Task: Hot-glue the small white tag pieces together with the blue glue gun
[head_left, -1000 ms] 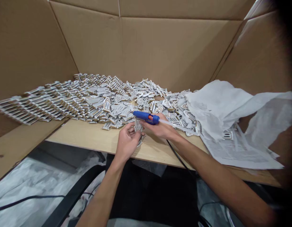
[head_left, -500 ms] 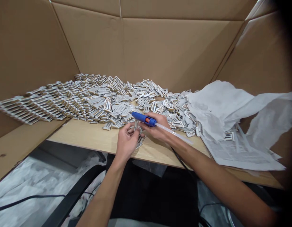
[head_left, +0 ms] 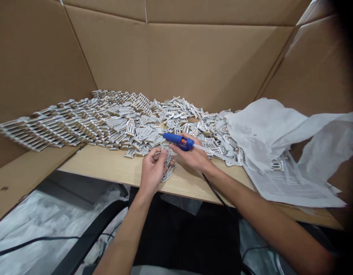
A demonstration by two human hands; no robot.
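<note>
My right hand [head_left: 193,154] is wrapped around a blue hot glue gun [head_left: 178,141], its nozzle pointing left and a clear glue stick [head_left: 209,150] trailing from its back. My left hand [head_left: 152,168] pinches a small white window-shaped cutout [head_left: 167,156] between thumb and fingers, just below the glue gun. Under that piece, another white cutout [head_left: 168,174] lies on the wooden board. Behind both hands spreads a loose heap of similar white cutouts [head_left: 149,133], some with brown arch patterns.
Neat overlapping rows of stacked cutouts [head_left: 56,124] stand at the left. Crumpled white paper [head_left: 270,122] and a printed sheet [head_left: 296,187] lie at the right. Cardboard walls [head_left: 207,61] enclose the board [head_left: 107,162]. A black cord [head_left: 215,191] hangs below my right wrist.
The glue gun in my right hand has shifted slightly right and turned more level. The cutout in my left hand now shows more of its face.
</note>
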